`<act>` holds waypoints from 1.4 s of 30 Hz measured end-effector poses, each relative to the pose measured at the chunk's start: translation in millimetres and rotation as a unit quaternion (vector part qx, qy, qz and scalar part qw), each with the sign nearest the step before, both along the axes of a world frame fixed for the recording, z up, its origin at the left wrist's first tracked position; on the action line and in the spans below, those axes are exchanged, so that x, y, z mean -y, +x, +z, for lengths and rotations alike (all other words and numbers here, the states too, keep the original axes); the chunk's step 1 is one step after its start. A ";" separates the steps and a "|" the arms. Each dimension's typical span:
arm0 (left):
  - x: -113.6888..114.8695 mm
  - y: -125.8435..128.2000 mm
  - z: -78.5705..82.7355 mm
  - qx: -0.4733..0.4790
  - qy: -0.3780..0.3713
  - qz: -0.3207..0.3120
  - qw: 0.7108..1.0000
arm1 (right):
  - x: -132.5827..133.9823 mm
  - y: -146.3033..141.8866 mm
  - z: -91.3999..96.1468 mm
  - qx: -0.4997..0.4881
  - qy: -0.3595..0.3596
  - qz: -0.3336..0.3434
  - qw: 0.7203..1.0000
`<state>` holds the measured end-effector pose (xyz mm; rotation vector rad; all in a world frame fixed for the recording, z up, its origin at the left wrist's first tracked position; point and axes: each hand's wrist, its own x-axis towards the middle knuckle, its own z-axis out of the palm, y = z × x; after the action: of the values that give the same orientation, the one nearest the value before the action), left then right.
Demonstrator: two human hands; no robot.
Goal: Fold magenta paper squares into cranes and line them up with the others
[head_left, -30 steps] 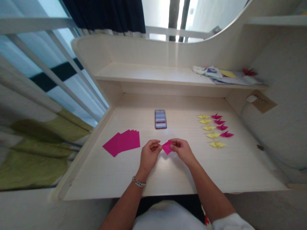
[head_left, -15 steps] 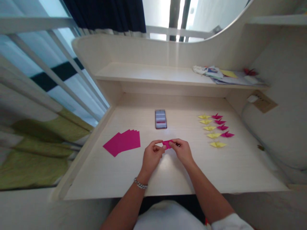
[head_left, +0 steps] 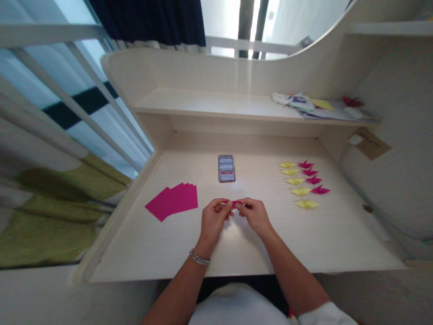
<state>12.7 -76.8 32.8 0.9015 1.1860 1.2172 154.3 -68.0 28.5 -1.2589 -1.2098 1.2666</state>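
Observation:
A small folded magenta paper (head_left: 234, 204) is pinched between both hands just above the white desk (head_left: 189, 243). My left hand (head_left: 214, 221) grips its left end with closed fingers; a silver bracelet sits on that wrist. My right hand (head_left: 255, 215) grips its right end, fingers closed too. Most of the paper is hidden by my fingertips. A fan of flat magenta sheets (head_left: 173, 200) lies to the left of my hands.
A phone (head_left: 226, 168) lies flat behind my hands. To the right sit a row of yellow folded cranes (head_left: 297, 183) and a row of magenta cranes (head_left: 313, 177). A raised shelf (head_left: 216, 104) holds papers (head_left: 304, 104) at the right.
The magenta paper has been folded narrower, from a wide flap to a thin strip. Both hands drew closer together and slightly away from me.

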 end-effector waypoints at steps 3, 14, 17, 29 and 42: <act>-0.7 -0.6 -1.0 -0.008 0.011 -0.002 1.000 | 0.1 0.1 -0.8 -0.009 -0.002 0.005 1.000; -0.7 -3.6 -2.3 -0.030 0.056 -0.004 0.998 | 1.3 -0.4 -0.4 -0.024 0.010 0.011 1.000; 0.6 -3.9 -2.1 -0.042 0.069 0.002 0.997 | 1.6 -0.9 -0.1 -0.028 0.007 0.013 0.999; 1.6 -5.5 -3.9 -0.062 0.088 0.002 0.994 | 2.7 -2.0 2.3 -0.040 0.008 0.015 0.999; 2.4 -4.8 0.1 -0.058 0.094 0.003 0.994 | 2.7 -1.6 -0.1 -0.039 0.017 0.019 0.999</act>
<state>7.8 -79.2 32.9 1.1234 1.1792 1.3113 152.6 -70.7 28.4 -1.1569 -1.2001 1.3057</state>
